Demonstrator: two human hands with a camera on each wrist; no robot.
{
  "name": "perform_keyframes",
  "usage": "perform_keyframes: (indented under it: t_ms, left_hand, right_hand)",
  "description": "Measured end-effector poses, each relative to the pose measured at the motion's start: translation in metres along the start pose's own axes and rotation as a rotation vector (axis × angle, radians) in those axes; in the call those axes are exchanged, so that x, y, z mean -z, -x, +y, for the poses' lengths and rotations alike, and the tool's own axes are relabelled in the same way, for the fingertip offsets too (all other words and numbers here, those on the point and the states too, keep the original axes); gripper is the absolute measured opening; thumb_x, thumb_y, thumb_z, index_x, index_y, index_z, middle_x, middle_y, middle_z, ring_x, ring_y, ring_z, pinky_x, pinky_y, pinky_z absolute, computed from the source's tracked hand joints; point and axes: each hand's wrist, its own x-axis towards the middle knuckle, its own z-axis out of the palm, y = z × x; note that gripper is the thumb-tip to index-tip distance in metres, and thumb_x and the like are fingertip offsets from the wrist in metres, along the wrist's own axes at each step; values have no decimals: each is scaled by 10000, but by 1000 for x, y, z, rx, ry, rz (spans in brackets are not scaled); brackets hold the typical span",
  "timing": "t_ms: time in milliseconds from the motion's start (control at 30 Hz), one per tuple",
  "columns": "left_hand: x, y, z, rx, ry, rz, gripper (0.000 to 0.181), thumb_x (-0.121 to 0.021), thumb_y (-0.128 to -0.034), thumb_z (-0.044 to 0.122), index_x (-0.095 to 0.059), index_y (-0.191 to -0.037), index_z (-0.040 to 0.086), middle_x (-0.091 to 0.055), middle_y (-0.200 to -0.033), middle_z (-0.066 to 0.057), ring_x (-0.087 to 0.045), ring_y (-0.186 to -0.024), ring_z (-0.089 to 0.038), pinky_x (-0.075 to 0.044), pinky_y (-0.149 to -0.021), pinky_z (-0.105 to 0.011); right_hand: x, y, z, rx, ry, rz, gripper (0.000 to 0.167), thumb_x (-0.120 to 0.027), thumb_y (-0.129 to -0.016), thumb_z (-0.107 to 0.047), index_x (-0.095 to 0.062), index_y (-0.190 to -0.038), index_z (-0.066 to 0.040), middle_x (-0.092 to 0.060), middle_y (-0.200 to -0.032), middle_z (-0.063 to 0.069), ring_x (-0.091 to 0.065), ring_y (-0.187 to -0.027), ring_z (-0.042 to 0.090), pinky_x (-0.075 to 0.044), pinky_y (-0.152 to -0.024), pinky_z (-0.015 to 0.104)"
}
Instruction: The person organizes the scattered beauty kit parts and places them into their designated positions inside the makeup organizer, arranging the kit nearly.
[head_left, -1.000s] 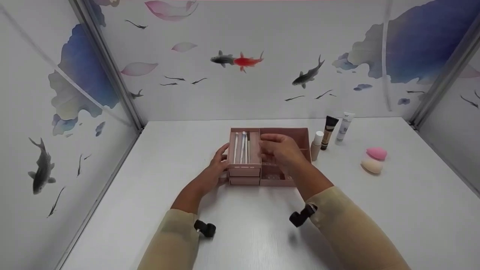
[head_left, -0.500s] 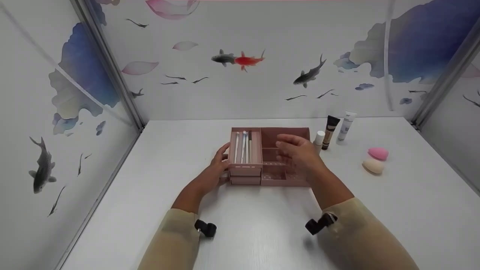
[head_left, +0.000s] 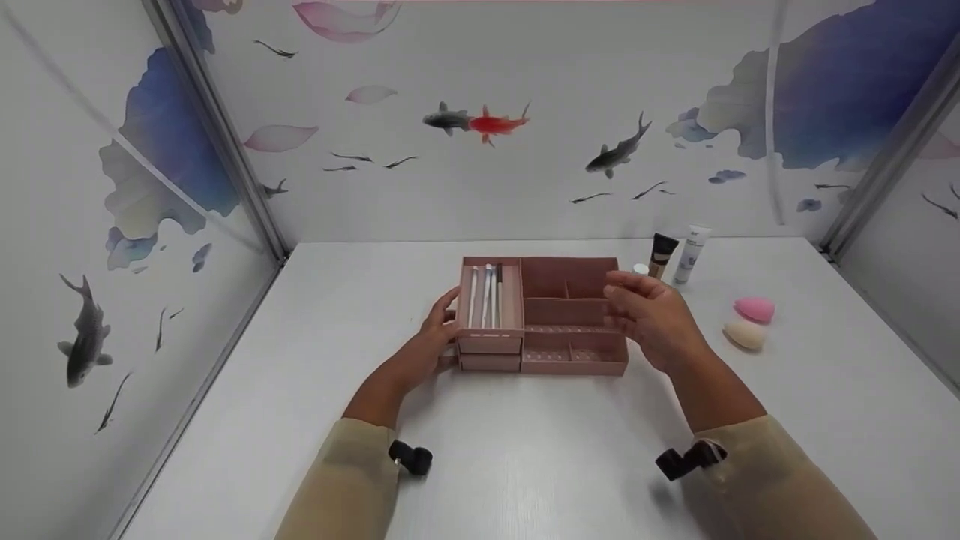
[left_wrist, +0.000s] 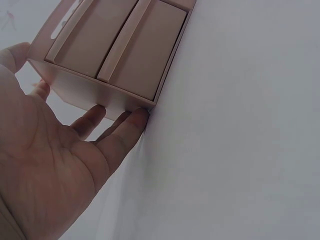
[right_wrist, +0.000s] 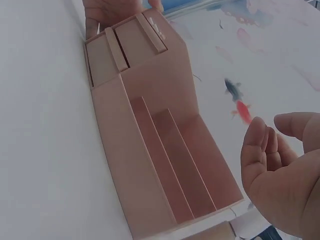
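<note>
Head view, left to right: at nine o'clock of the pink organizer (head_left: 574, 368), left hand (head_left: 424, 349) in the same place as a second ago, fingers extended and touching the side wall without wrapping around it. At three o'clock, right hand (head_left: 658, 319) with fingers loosely bent, gripping nothing visible; shifted outward over the past second, from beside the slim sticks (head_left: 488, 296) to the organizer's right edge. Probable meaning: handling of the sticks paused or done, right hand free, left hand perhaps bracing.

Now for the organizer: toward the back of the table (head_left: 525, 465), near its middle, matte dusty pink, boxy, square to the front. On its left, a top tray with the sticks side by side, pointing roughly to twelve o'clock; below, two drawers (left_wrist: 95, 40), apparently pushed in. On its right, open stepped compartments with thin dividers, pale dots speckling the front ones. Beyond, at two o'clock, a white cap (head_left: 640, 269), partly hidden, then a black-topped tube (head_left: 661, 251) and a white tube (head_left: 690, 255).
</note>
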Motion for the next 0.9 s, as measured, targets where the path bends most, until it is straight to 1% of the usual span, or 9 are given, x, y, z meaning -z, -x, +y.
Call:
perform_keyframes:
  t_ms: [100,200,300,367,433,567,700,800,900]
  left_hand:
    - [0,1,-1,0,7,2,603,-468,-1101,428,-201,-1606,620,-199,-1732,-36,-333,-1598,-369,-348,-1251,-664]
    - [0,0,-3,5,-5,-4,613,-469,-1097,427,-190,-1602,633,-185,-1739,-28,-338,-1593,-359,-357,-1248,-659]
    - [0,0,-4,5,-7,-7,618,-470,-1090,428,-190,-1599,640,-192,-1731,-27,-355,-1579,-351,-366,-1243,-655]
    - [0,0,-4,2,-4,-2,612,-472,-1089,434,-199,-1595,644,-207,-1721,-24,-366,-1570,-347,-374,-1238,-655]
    - [1,1,-3,-11,-8,-6,612,-457,-1096,432,-188,-1610,625,-196,-1724,-39,-350,-1577,-360,-366,-1237,-668]
    - [1,4,-2,-22,-31,-12,615,-444,-1099,434,-174,-1622,615,-165,-1741,-49,-312,-1597,-369,-359,-1238,-671]
    - [1,5,-2,-22,-46,-12,610,-438,-1095,444,-174,-1613,630,-170,-1744,-42,-317,-1597,-358,-364,-1241,-658]
    - [1,5,-2,-28,-49,-12,608,-435,-1098,441,-174,-1615,624,-180,-1744,-46,-334,-1587,-360,-366,-1238,-661]
    - [2,4,0,-23,-42,-12,611,-436,-1102,427,-175,-1623,609,-173,-1748,-52,-335,-1586,-370,-367,-1236,-665]
  right_hand:
    - [10,2,-1,-7,1,16,420,-761,-1004,-333,-649,-1380,-179,-683,-1199,-8,-705,-1061,160,-617,-936,256]
    - [22,5,-1,-8,1,30,446,-758,-1007,-327,-635,-1405,-168,-688,-1236,-15,-722,-1086,148,-612,-955,251]
    - [34,8,-1,-10,-3,42,530,-764,-1004,-311,-588,-1465,-119,-668,-1256,-15,-706,-1082,145,-611,-944,237]
    - [42,10,1,-16,6,57,574,-773,-997,-317,-566,-1491,-111,-656,-1258,-22,-686,-1083,151,-612,-928,228]
    - [49,11,2,-23,32,80,599,-785,-986,-338,-561,-1498,-123,-652,-1249,-31,-669,-1077,151,-612,-918,222]
    - [66,12,7,-42,97,139,575,-789,-972,-394,-589,-1475,-199,-637,-1254,-36,-671,-1089,136,-610,-916,210]
    - [86,12,10,-48,133,198,514,-748,-1001,-408,-597,-1463,-243,-633,-1248,-65,-679,-1082,113,-607,-897,188]
    - [99,11,11,-48,98,229,459,-741,-1009,-391,-607,-1428,-259,-635,-1240,-70,-678,-1061,107,-610,-876,185]
    - [110,12,12,-54,43,247,457,-766,-988,-388,-612,-1400,-264,-630,-1241,-56,-674,-1052,109,-615,-868,192]
